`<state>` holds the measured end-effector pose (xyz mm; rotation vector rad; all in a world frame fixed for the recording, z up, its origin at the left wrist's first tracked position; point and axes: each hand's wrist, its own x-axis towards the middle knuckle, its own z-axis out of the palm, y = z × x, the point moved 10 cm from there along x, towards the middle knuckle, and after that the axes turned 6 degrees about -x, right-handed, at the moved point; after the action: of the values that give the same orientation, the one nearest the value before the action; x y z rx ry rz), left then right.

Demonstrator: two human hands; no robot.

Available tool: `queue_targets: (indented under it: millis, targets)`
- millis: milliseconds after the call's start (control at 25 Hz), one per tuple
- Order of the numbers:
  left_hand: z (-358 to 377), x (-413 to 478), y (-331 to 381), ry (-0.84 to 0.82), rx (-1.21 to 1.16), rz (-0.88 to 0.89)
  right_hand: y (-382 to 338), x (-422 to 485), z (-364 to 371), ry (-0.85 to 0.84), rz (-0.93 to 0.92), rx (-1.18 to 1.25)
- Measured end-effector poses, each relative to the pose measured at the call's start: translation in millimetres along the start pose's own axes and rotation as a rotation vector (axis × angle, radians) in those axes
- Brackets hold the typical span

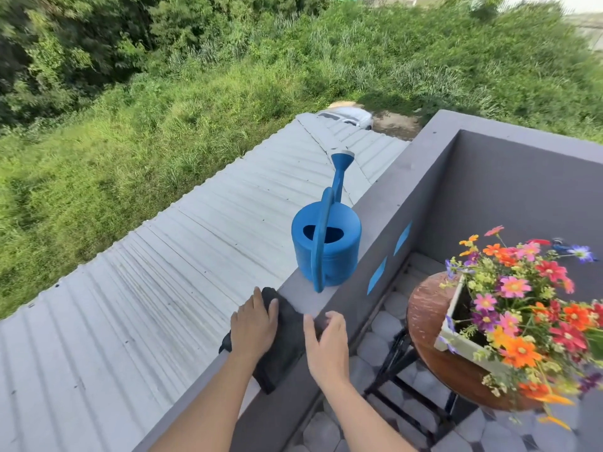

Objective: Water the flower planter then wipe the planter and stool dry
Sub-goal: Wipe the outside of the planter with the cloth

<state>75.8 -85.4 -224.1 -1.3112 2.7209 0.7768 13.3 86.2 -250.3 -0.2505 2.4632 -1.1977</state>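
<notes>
A blue watering can (326,246) stands upright on top of the grey balcony wall (385,203), spout pointing away. Just in front of it a black cloth (287,340) lies draped over the wall top. My left hand (254,324) rests flat on the cloth's left part. My right hand (326,344) curls over the cloth's right edge at the wall's inner side. To the right, a pale wooden planter (456,340) full of red, orange, pink and purple flowers (522,308) sits on a round brown stool (424,318) with black legs.
Beyond the wall a corrugated metal roof (163,288) slopes away, with tall grass and trees (163,93) behind. The balcony floor (378,347) is pale hexagonal paving. Blue diamond marks (377,275) dot the wall's inner face. The stool stands close to the wall.
</notes>
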Motion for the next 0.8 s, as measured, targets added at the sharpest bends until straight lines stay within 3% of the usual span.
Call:
queue_targets:
  millis: [80,160,320,520,640,800]
  targets:
    - [8,1,-6,-0.061,0.076,-0.018,-3,-6,7,-0.025,-0.011,-0.071]
    - [9,8,-8,-0.085,-0.019,-0.021,-7,-7,5,0.001,-0.01,-0.077]
    - [-7,17,-13,0.046,-0.225,0.036,-26,-9,-10,0.141,-0.115,-0.005]
    - [-36,-11,32,0.168,-0.329,0.185,-11,-6,-36,0.269,-0.029,0.24]
    - [-22,-24,70,0.086,-0.452,0.304,19,-6,-64,0.323,0.047,0.303]
    - [31,-37,111,-0.15,-0.635,0.298,82,-18,-87,0.32,0.191,0.363]
